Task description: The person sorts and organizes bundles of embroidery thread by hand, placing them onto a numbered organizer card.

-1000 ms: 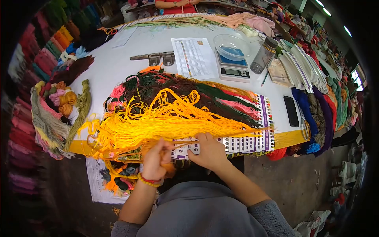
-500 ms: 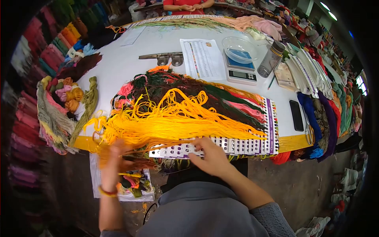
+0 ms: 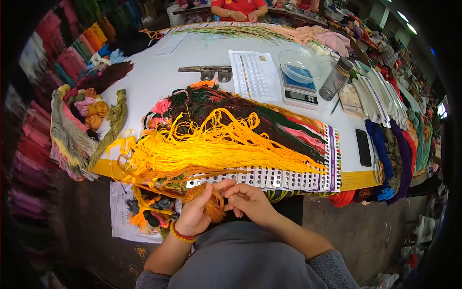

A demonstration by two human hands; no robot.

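Note:
My left hand (image 3: 195, 216) is wrapped round a bundled hank of brown-orange thread (image 3: 214, 207), held in front of my body just off the table's near edge. My right hand (image 3: 252, 204) is at the hank's right side, fingers curled and pinched together; whatever they grip is too small to make out. Beyond both hands, long yellow thread (image 3: 202, 156) lies spread over dark green, brown and pink strands. Beneath the strands' near side are white cards with punched holes (image 3: 269, 178). Brown-orange strands trail along the table edge on the left.
Behind the threads are a metal clip bar (image 3: 207, 71), a printed colour sheet (image 3: 255, 74), a scale (image 3: 299, 96) with a clear bowl, and a bottle (image 3: 336, 78). A phone (image 3: 363, 148) lies right. Skeins (image 3: 72, 132) hang left. A person in red (image 3: 239, 8) sits opposite.
My left hand has come from the left edge toward the middle and now holds the brown-orange hank. My right hand has drawn back from the punched cards to meet it.

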